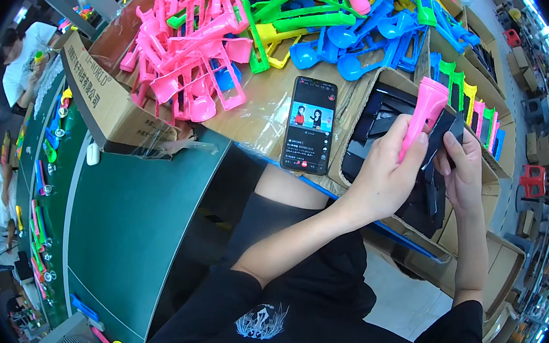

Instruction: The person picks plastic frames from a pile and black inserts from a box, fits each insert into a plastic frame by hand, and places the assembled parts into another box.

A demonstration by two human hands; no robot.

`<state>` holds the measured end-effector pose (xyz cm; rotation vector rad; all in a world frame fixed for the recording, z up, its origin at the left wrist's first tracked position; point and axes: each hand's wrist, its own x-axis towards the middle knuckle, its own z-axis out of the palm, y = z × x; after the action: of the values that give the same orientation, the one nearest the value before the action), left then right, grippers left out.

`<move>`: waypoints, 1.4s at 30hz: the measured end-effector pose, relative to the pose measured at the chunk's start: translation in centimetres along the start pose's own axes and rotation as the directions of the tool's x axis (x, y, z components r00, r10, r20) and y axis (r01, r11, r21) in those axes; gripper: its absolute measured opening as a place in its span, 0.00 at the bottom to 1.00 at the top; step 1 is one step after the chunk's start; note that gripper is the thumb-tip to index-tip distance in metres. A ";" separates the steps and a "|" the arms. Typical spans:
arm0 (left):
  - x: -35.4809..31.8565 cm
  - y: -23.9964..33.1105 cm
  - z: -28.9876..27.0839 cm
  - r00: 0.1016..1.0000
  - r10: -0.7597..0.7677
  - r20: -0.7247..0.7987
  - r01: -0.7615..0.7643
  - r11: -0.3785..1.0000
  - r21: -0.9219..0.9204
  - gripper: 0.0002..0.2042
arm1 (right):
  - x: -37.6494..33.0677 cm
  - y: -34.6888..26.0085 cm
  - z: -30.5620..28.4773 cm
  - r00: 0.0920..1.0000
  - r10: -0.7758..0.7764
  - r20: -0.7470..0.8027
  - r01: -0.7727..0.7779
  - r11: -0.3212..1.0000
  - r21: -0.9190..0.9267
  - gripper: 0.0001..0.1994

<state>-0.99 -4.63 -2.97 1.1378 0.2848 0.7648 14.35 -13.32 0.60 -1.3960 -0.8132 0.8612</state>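
My left fingers (395, 135) grip a pink plastic handle (428, 105); just beside it, my right fingers (455, 151) pinch a dark piece (457, 127), both above an open carton (356, 122). Leftward lies a phone (310, 125); beyond, heaped colourful plastic parts (313, 21).

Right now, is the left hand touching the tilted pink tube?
Touching: head view shows the left hand gripping the pink tube by its lower end.

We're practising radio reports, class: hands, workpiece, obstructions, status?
Left fingers gripping pink plastic casing; right fingers holding black piece. Casing's flared end exposed. Smartphone lies left, clear of both hands.
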 end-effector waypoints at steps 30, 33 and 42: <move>0.7 -1.1 0.4 0.992 0.109 0.060 -0.093 0.970 -0.226 0.16 | -0.8 -1.1 -0.1 1.000 -0.014 -0.012 0.011 0.976 -0.217 0.08; 0.7 -1.0 0.0 0.992 0.042 0.122 -0.001 0.946 -0.323 0.19 | -0.8 -1.1 -0.1 1.000 -0.026 -0.012 0.022 0.969 -0.246 0.07; 0.7 -0.9 0.0 0.990 0.068 0.121 -0.030 0.954 -0.298 0.18 | -0.8 -1.3 0.0 0.999 -0.035 -0.026 0.025 0.955 -0.294 0.08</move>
<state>-0.12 -4.35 -3.63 0.9082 0.0294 0.7453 13.98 -14.05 1.88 -1.6485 -0.9651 0.7125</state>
